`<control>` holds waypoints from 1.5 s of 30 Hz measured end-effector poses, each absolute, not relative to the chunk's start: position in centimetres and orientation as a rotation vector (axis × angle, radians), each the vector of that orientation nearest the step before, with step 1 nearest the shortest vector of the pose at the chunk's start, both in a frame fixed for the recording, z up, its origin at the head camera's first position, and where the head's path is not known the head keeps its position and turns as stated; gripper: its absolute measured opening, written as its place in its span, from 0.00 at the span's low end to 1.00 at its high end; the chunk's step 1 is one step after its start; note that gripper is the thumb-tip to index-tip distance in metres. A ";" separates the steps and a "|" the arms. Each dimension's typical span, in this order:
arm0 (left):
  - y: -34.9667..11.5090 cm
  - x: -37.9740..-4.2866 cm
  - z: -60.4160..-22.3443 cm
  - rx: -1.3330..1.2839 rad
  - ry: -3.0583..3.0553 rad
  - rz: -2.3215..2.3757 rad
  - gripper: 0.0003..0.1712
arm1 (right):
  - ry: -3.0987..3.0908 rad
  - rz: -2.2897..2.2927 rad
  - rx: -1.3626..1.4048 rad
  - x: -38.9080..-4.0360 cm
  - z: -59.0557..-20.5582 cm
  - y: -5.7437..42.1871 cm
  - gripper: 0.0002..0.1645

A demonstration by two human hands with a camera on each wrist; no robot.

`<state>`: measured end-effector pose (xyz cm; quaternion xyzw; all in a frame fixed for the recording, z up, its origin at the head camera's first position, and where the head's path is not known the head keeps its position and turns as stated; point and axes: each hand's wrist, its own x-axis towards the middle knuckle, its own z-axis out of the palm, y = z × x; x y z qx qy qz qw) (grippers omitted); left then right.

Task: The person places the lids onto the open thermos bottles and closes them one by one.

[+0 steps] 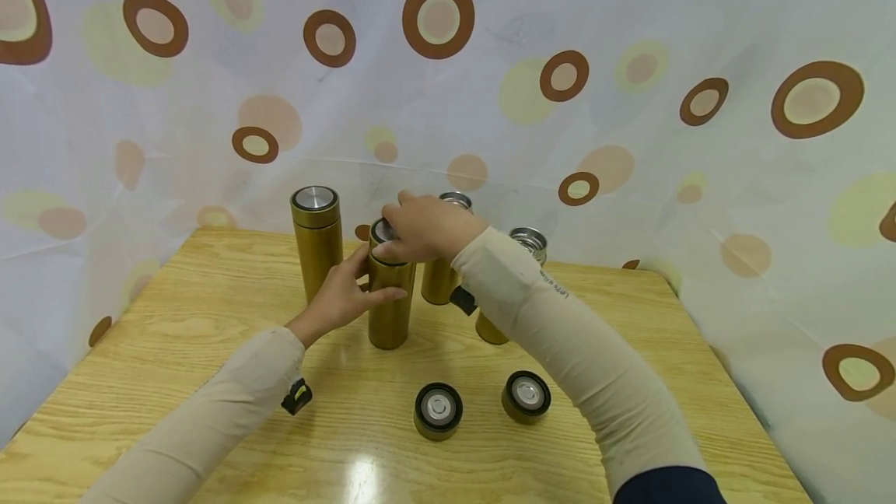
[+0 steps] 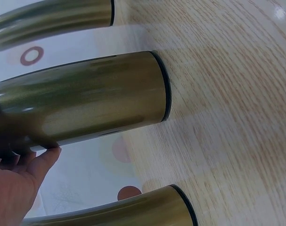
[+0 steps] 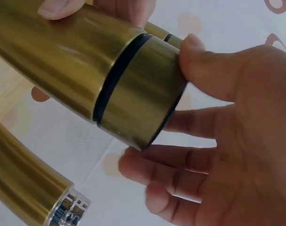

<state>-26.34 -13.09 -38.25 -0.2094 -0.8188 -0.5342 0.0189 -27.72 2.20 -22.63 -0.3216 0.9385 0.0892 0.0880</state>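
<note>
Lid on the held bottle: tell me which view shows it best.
The right wrist view: the lid is large and close, its side mostly uncovered. The head view shows it smaller, partly behind the right hand; the left wrist view omits it.

"Let's slim" — lettering (image 1: 554, 284) on right sleeve (image 1: 588, 348).

a pale, lightly creased sheet (image 1: 392, 107) covers the back and both sides, printed with brown rings (image 1: 412, 18) and soft yellow and peach spots. before it stands a light wood-grain surface (image 1: 203, 286), catching a bright reflection (image 1: 362, 477).
</note>
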 end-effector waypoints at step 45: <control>-13.2 -26.6 -38.4 -0.634 -2.563 -1.681 0.47 | 2.468 0.023 -1.286 -29.0 -22.1 4.1 0.41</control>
